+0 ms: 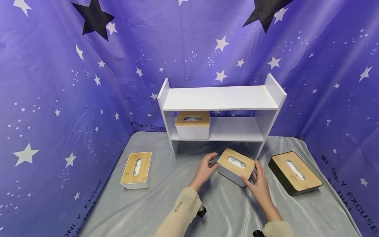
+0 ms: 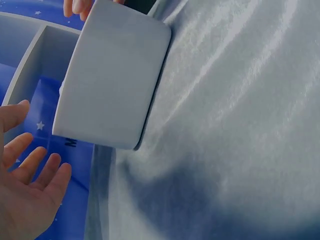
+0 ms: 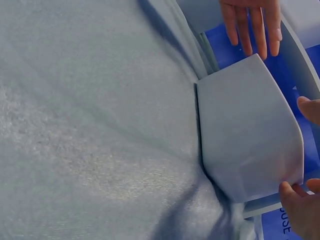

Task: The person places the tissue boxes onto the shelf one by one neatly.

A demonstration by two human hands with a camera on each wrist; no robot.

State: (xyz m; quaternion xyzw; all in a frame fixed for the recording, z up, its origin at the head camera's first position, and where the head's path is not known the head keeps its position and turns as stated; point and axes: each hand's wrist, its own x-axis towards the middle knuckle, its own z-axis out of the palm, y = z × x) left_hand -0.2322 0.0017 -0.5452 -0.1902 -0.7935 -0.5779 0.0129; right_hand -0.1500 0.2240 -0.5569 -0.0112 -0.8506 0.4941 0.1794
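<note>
A tissue box (image 1: pixel 236 163) with a light wooden lid and pale sides sits turned at an angle on the grey cloth, before the shelf's right half. My right hand (image 1: pixel 260 187) holds its right end, thumb at the near corner and fingers by the far one. In the right wrist view, right fingertips (image 3: pixel 290 192) touch the box's edge. To the box's left is my left hand (image 1: pixel 205 170), fingers spread and loosely bent. The left wrist view shows the left hand (image 2: pixel 32 185) apart from the pale box side (image 2: pixel 112 75).
A white two-tier shelf (image 1: pixel 219 98) stands at the back; a white tissue box (image 1: pixel 193 131) with a wooden lid occupies its lower tier's left end. Another white tissue box (image 1: pixel 137 169) lies on the cloth at left, and a dark green one (image 1: pixel 296 172) at right. Starry blue curtains (image 1: pixel 74 98) surround the table.
</note>
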